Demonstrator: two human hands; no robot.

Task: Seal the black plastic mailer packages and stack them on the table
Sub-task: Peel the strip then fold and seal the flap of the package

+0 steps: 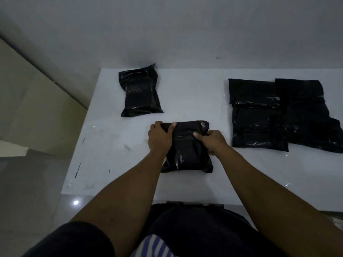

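Observation:
A black plastic mailer package (187, 154) lies on the white table (194, 101) right in front of me, its top flap folded over. My left hand (160, 136) grips its upper left corner with the thumb on the flap. My right hand (211, 140) presses and holds its right side, thumb on the fold. A second black mailer (140, 92) lies alone at the far left of the table. At the right, several black mailers (258, 115) lie side by side and overlapping, some with flaps open.
The table stands against a pale wall; its left edge drops to a shiny tiled floor (37, 182). A beige panel (31, 101) stands at the far left. My dark-clothed lap (185, 230) fills the bottom of the view.

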